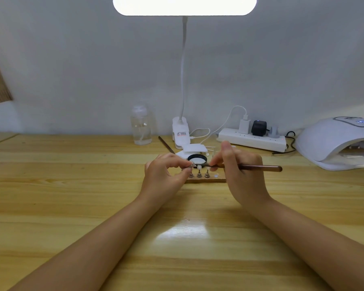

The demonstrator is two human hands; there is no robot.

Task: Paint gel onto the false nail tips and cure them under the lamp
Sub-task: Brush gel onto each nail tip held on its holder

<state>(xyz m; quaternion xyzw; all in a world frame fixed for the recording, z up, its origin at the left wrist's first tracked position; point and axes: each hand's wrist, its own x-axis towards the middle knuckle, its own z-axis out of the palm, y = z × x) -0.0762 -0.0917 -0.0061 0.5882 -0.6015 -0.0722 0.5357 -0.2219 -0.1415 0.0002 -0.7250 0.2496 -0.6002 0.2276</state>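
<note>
Head view: left hand [164, 171] pinches nail tip [192, 164]; right hand [237, 164] grips brush [259, 168], painting. Curing lamp [336, 141], far right, unused yet.

Light source: we saw a desk lamp [184, 5] glowing at the top edge of the view, its head blown out to plain white.
Brightness: we found the scene evenly lit and soft, with the wall behind a dull grey.
Glare: we noted a pale reflection of the lamp on the table [51, 196] near its front edge, between the forearms.
Shadows: we saw only faint, short ones under the hands.
Sharpness: we found everything slightly soft; small parts at the centre were hard to make out.
Distortion: we saw the table's back edge bow and the corners stretch.
</note>
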